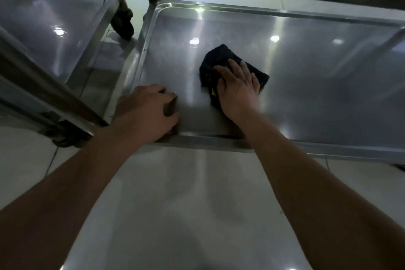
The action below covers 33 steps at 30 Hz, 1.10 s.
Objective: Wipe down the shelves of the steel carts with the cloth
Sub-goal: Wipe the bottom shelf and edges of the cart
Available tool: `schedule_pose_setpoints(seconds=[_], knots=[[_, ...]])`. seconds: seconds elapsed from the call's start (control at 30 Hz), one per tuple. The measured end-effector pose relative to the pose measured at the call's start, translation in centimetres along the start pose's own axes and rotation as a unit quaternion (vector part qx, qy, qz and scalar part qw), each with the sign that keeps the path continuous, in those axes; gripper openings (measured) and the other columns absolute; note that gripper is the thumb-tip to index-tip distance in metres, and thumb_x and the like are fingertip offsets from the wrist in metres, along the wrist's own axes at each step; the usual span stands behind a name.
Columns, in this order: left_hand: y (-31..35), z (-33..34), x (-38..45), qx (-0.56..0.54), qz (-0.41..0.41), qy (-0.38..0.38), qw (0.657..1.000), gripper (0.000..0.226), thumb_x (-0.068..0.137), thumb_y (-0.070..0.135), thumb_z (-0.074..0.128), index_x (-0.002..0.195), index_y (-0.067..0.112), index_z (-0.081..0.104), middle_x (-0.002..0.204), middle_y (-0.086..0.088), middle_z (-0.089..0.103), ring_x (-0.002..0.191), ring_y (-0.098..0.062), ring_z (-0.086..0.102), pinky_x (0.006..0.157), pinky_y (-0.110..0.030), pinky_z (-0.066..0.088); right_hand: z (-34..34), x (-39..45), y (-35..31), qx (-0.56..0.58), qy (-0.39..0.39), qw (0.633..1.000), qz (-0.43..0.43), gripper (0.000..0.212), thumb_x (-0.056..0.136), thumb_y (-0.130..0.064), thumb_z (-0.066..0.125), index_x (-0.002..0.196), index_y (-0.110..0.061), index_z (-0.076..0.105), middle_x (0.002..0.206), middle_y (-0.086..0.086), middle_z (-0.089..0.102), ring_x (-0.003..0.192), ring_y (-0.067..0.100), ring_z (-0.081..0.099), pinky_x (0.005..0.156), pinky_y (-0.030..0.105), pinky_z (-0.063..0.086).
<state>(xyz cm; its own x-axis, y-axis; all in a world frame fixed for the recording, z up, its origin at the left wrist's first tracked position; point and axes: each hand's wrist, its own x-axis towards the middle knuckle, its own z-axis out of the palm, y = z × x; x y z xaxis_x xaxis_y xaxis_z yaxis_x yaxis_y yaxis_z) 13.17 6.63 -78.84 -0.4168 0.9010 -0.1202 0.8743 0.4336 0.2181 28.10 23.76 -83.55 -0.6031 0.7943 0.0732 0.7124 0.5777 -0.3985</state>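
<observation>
Pale floor tiles (175,204) fill the near ground, and past them our two bare arms reach onto the bottom shelf (306,76) of a steel cart. Nearest, our left hand (144,114) curls over the shelf's front rim near its left corner, fingers bent round the lip, which we read as bracing the cart. Farther in, our right hand (237,85) lies flat with fingers spread, pressing the dark cloth (221,59) down on the steel, left of the shelf's middle. We judge the wiping of this shelf to be under way, with the wide right part yet to cover. Next we need a steady sweep of the cloth rightward and back toward the far rim, keeping pressure even. Beyond, at left, a second cart (50,24) stands just beside ours, a caster (123,22) between them.
</observation>
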Motion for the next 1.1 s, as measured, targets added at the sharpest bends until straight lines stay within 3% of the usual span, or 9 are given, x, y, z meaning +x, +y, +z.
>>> schedule_pose_setpoints(seconds=[0.17,0.37,0.57,0.73,0.87,0.97,1.1], knots=[[-0.5,0.7,0.5,0.005,-0.019,-0.018,1.000,0.060,0.087,0.061,0.058,0.140,0.034,0.055,0.151,0.007,0.046,0.135,-0.025,0.044,0.106,-0.051,0.043,2.7,3.2,-5.7,0.013,-0.040,0.997,-0.060,0.042,0.105,-0.034,0.032,0.146,-0.040,0.042,0.165,-0.003,0.021,0.154,0.020,0.006,0.122,0.045,0.001],[-0.7,1.0,0.2,0.014,-0.010,-0.008,1.000,0.053,0.087,0.064,0.051,0.134,0.039,0.056,0.134,0.009,0.057,0.125,-0.022,0.048,0.101,-0.050,0.045,4.2,6.0,-8.4,0.048,-0.072,0.985,-0.151,0.040,0.104,-0.034,0.034,0.139,-0.044,0.051,0.162,-0.007,0.029,0.153,0.019,0.011,0.122,0.048,0.005],[-0.1,1.2,-0.4,0.027,-0.034,-0.014,0.999,0.053,0.088,0.063,0.049,0.136,0.040,0.053,0.143,0.006,0.050,0.137,-0.021,0.040,0.110,-0.057,0.035,4.8,6.9,-9.2,0.060,-0.115,0.967,-0.219,0.039,0.104,-0.036,0.034,0.137,-0.049,0.051,0.162,-0.009,0.029,0.153,0.019,0.011,0.120,0.049,0.006],[0.6,1.3,-1.8,0.045,-0.082,0.020,0.995,0.038,0.089,0.064,0.051,0.107,0.035,0.067,0.113,0.005,0.065,0.110,-0.019,0.055,0.093,-0.044,0.049,5.1,6.2,-9.5,0.061,-0.133,0.956,-0.254,0.039,0.103,-0.037,0.036,0.137,-0.048,0.051,0.161,-0.012,0.030,0.153,0.017,0.011,0.122,0.049,0.005],[0.0,1.2,-2.5,0.037,-0.065,0.027,0.997,0.039,0.090,0.061,0.054,0.116,0.035,0.066,0.119,0.002,0.061,0.109,-0.021,0.056,0.080,-0.034,0.046,5.2,5.1,-9.5,0.094,-0.121,0.956,-0.250,0.039,0.101,-0.035,0.038,0.134,-0.047,0.054,0.159,-0.015,0.034,0.152,0.013,0.013,0.123,0.047,0.008],[-0.6,1.5,-2.8,0.064,-0.028,0.006,0.998,0.047,0.092,0.059,0.051,0.130,0.033,0.059,0.136,0.001,0.052,0.124,-0.024,0.048,0.096,-0.040,0.048,5.0,4.9,-9.2,0.100,-0.126,0.953,-0.256,0.040,0.100,-0.034,0.038,0.133,-0.046,0.055,0.158,-0.013,0.035,0.152,0.013,0.013,0.123,0.047,0.009],[-0.8,1.9,-3.1,0.044,-0.028,-0.017,0.998,0.051,0.092,0.058,0.049,0.135,0.031,0.055,0.145,0.001,0.044,0.136,-0.026,0.036,0.110,-0.053,0.037,5.7,5.0,-9.6,0.074,-0.102,0.962,-0.241,0.039,0.102,-0.035,0.036,0.136,-0.046,0.053,0.159,-0.010,0.033,0.152,0.017,0.013,0.121,0.048,0.007]])
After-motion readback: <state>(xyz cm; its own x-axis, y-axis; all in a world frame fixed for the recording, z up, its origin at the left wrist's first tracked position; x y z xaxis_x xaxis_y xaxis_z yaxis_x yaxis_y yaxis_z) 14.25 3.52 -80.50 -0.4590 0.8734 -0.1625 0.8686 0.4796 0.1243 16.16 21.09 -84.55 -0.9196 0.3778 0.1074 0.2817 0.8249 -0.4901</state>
